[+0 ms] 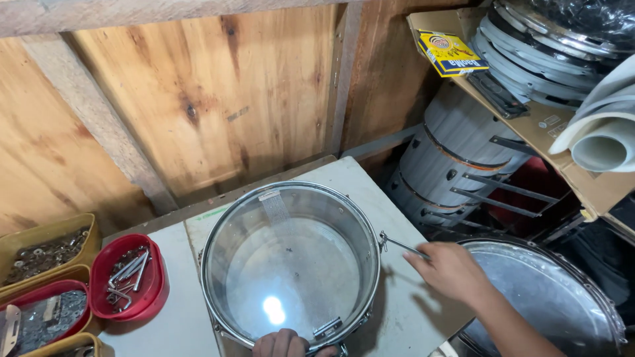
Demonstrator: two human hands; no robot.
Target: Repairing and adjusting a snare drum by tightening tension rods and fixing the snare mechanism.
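Head view, round chrome snare drum shell with clear head [291, 261] resting on the pale worktop [410, 317]; right hand [450, 270] closed on a thin metal tension rod [403, 246] at the drum's right rim; left hand [284, 344] gripping the near rim, hands apart; red plastic bowl of metal screws [129, 276] left of the drum

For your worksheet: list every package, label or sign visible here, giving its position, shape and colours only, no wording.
Flat rectangular yellow box with blue edge and round emblem: upper right, on the cardboard shelf.
Small pale sticker labels: same shelf, below the stacked metal hoops.
No signs or screens.
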